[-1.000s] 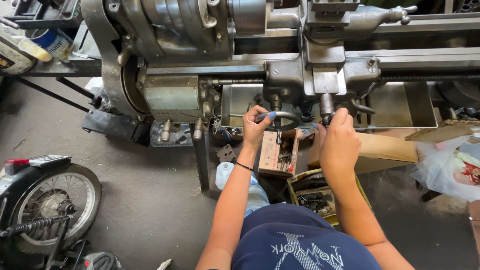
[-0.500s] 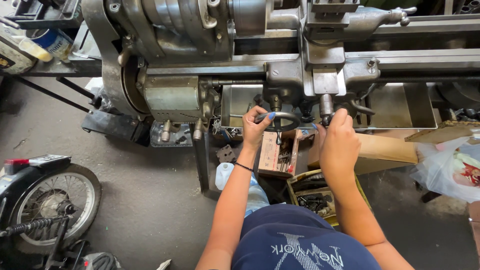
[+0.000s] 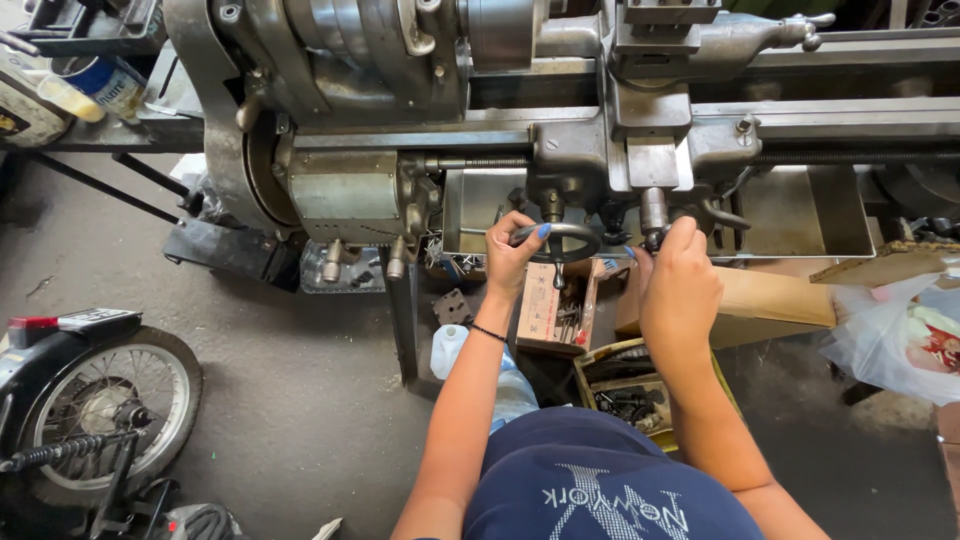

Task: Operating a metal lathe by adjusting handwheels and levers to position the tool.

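Standing at the lathe [image 3: 420,110], the person kept their left hand [image 3: 512,252] clenched on the carriage handwheel [image 3: 560,240] and right hand [image 3: 680,290] closed round the cross-slide handle [image 3: 655,238], which wanted slow, even turning.

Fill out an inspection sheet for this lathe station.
Surface: grey concrete floor, stained.
Job's things: lathe; carriage handwheel; small crank handle beside it.
Clutter: open box of metal parts, cardboard box, crate of dark parts, plastic bag.
Hands: left hand grips the handwheel rim; right hand closed on the crank handle.
Cables: nothing seen.
Surroundings: motorbike wheel at left; tins on a shelf.
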